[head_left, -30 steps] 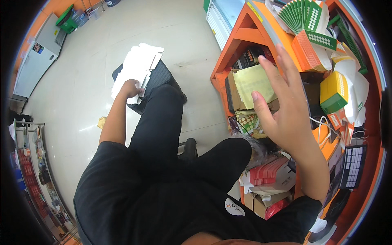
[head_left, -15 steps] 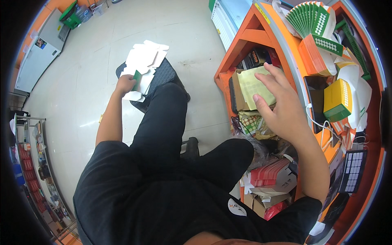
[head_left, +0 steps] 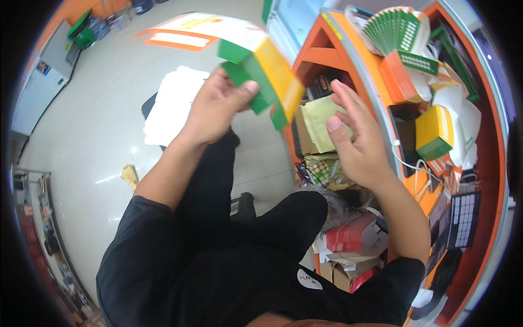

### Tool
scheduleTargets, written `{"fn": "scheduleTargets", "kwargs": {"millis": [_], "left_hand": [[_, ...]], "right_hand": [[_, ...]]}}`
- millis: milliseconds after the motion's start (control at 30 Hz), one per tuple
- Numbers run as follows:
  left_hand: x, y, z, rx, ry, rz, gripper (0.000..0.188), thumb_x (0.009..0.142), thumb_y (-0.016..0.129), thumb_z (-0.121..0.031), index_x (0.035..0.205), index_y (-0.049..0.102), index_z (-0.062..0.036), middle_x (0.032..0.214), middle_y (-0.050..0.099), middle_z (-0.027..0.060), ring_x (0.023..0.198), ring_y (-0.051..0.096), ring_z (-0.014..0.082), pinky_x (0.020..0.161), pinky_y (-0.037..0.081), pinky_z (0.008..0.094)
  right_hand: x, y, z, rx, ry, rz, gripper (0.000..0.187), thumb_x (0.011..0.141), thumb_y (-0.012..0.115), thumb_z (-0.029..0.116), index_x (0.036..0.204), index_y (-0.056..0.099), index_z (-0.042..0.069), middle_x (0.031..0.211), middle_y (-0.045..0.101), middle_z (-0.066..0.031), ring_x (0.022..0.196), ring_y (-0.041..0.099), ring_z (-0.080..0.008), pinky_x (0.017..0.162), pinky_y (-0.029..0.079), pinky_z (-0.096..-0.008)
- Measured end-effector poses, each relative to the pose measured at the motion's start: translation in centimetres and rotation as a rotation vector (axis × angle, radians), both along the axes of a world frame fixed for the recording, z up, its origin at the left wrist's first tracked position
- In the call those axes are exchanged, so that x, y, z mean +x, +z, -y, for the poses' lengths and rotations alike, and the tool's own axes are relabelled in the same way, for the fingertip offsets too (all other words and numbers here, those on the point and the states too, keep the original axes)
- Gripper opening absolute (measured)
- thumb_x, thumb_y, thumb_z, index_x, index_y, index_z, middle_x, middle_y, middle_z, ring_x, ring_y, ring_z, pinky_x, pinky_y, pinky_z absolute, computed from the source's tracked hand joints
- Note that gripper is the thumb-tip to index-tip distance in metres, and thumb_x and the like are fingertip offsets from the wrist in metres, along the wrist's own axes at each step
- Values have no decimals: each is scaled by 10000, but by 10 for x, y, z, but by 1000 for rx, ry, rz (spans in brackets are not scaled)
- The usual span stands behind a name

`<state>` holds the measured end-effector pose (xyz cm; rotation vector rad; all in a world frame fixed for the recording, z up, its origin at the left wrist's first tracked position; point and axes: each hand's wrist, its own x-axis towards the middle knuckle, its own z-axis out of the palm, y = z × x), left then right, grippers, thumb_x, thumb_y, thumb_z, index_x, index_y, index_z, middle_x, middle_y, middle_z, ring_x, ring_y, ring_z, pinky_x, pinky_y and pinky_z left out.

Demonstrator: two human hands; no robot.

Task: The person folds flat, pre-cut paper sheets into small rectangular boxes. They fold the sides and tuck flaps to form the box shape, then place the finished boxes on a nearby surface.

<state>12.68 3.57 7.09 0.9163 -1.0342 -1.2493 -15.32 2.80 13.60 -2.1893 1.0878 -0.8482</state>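
Observation:
My left hand [head_left: 218,109] is raised in front of me, thumb and fingers closed on the green end of an unfolded carton blank [head_left: 275,76]. The blank has green flaps, a yellow panel and a white-and-orange part stretching to the far left, blurred by motion. My right hand [head_left: 357,141] is held up to the right of it with fingers spread and nothing in them. A gap separates it from the carton blank. Beyond my left forearm, a pile of white carton blanks [head_left: 173,106] lies on a dark stool [head_left: 148,107], mostly covered.
At the right, an orange counter [head_left: 370,71] carries green fanned cartons [head_left: 393,34], a folded yellow-and-green box [head_left: 435,131], a white cable [head_left: 406,163] and a keyboard [head_left: 464,220]. Its shelves hold yellow paper [head_left: 317,125] and red cartons [head_left: 354,237]. A crumpled yellow scrap [head_left: 129,176] lies on the floor.
My left hand has lifted a carton blank off the pile on the stool and brought it up and to the right. My right hand stays open, shifted slightly left.

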Motion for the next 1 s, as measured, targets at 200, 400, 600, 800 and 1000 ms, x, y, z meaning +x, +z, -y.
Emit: {"fn": "scheduleTargets", "kwargs": {"millis": [200, 400, 600, 800, 1000], "left_hand": [[-80, -13, 41, 25, -623, -304, 357, 1075, 651, -187, 1381, 567, -22, 1256, 699, 74, 1114, 673, 143, 933, 562, 316], [-104, -33, 31, -311, -472, -73, 351, 1121, 559, -276, 1341, 633, -12, 1271, 698, 107, 1173, 662, 199, 1034, 520, 348], [-90, -55, 35, -791, 361, 612, 306, 1026, 662, -128, 1287, 632, 27, 1381, 614, 203, 1275, 606, 284, 1062, 476, 377], [-94, -46, 39, -373, 338, 511, 567, 999, 673, -103, 1491, 470, 91, 1515, 490, 302, 1358, 560, 348, 1086, 472, 384], [-101, -55, 34, -579, 140, 695, 553, 1048, 650, -210, 1502, 516, 76, 1549, 475, 362, 1384, 585, 347, 1097, 484, 367]], "right_hand": [[-9, -14, 3, 437, 18, 159, 578, 1064, 651, 360, 1465, 492, -25, 1389, 615, -195, 1303, 597, -286, 1056, 497, -412], [-13, -13, 16, 229, -66, 65, 618, 899, 840, 360, 1312, 564, -9, 1174, 663, -158, 1107, 656, -251, 961, 522, -400], [-8, -7, 24, 169, -233, 120, 459, 985, 648, 175, 1360, 542, -67, 1227, 686, -242, 1153, 677, -361, 1013, 503, -451], [-17, -4, 42, 193, -329, -22, 342, 1007, 567, 138, 1283, 613, -58, 1177, 718, -233, 1094, 697, -356, 985, 509, -444], [-12, -23, 36, 364, -108, 84, 301, 1067, 563, 175, 1260, 643, -42, 1107, 734, -152, 1001, 703, -234, 915, 532, -400]]}}
